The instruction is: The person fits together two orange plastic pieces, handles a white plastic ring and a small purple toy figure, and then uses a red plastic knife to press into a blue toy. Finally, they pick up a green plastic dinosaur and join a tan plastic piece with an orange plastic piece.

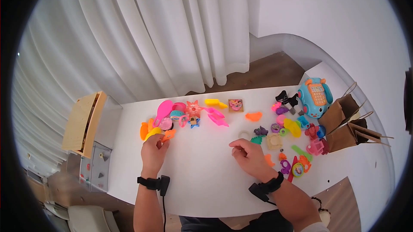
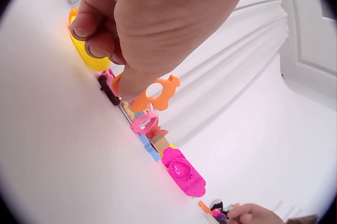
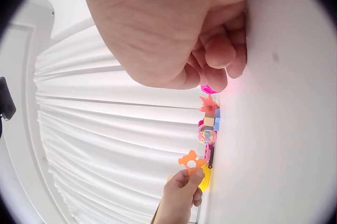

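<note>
My left hand (image 1: 153, 154) pinches a flat orange toy with a round hole (image 2: 152, 93) between thumb and finger, just above the yellow toy (image 1: 153, 134) at the table's left side. The right wrist view also shows that orange toy (image 3: 190, 162) held up in the left hand (image 3: 179, 195). My right hand (image 1: 251, 156) is over the right middle of the table with its fingers loosely bent and nothing in them, close to a green toy (image 1: 257, 139) and a pale ring (image 1: 244, 134). A pink hand-mirror shape (image 1: 163, 110) lies beyond the left hand.
Pink moulds (image 1: 216, 116), a yellow toy (image 1: 215, 103) and a small picture box (image 1: 235, 105) lie along the far edge. Many small toys, a blue toy phone (image 1: 316, 98) and brown paper bags (image 1: 344, 124) fill the right side. A wooden box (image 1: 84, 124) stands left.
</note>
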The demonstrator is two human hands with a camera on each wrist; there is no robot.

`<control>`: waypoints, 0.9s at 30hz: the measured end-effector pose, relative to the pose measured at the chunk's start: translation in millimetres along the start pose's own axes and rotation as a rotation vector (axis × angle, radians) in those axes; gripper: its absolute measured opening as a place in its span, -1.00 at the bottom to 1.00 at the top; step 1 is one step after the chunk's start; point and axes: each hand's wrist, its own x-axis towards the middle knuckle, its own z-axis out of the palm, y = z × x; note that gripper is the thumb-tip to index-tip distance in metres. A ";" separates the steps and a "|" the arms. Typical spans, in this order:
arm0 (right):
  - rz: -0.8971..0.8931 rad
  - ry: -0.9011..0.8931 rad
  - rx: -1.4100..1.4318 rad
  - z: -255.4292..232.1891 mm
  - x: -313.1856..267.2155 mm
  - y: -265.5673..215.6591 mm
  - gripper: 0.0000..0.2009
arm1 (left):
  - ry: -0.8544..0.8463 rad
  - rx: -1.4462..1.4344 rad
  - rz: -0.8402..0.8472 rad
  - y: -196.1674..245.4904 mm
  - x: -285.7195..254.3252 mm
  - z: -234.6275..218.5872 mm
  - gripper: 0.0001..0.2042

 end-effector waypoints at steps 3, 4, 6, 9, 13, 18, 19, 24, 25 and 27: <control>-0.001 0.008 0.035 0.9 -0.9 1.9 -0.83 | 0.030 -0.044 -0.036 9.6 2.2 12.3 -0.78; 0.006 0.002 0.049 0.0 -1.0 0.4 -0.83 | 0.045 -0.044 -0.048 12.6 3.2 15.7 -0.78; 0.017 -0.005 0.063 -0.4 -0.8 -0.1 -0.82 | 0.060 -0.044 -0.071 15.3 4.5 21.2 -0.78; 0.027 -0.009 0.054 -1.1 -0.4 -1.1 -0.83 | 0.076 -0.046 -0.095 19.9 6.7 25.2 -0.79; 0.063 -0.050 -0.003 -5.6 -0.7 -8.7 -0.83 | 0.068 -0.036 -0.108 19.9 7.6 31.0 -0.78; 0.076 -0.060 -0.030 -5.8 -0.2 -11.5 -0.83 | 0.067 -0.046 -0.111 12.3 7.5 39.1 -0.76; 0.051 -0.039 0.000 -3.6 -0.3 -7.5 -0.84 | 0.071 -0.065 -0.117 11.5 7.9 39.4 -0.76; 0.045 -0.057 -0.013 -5.2 -0.5 -5.1 -0.83 | 0.108 -0.119 -0.088 6.8 8.3 41.6 -0.74; 0.043 -0.059 -0.011 -5.0 -0.5 -5.2 -0.83 | 0.104 -0.124 -0.082 5.4 8.4 41.7 -0.74; 0.044 -0.061 -0.010 -5.1 -0.6 -6.7 -0.83 | 0.090 -0.129 -0.090 4.0 9.0 42.0 -0.74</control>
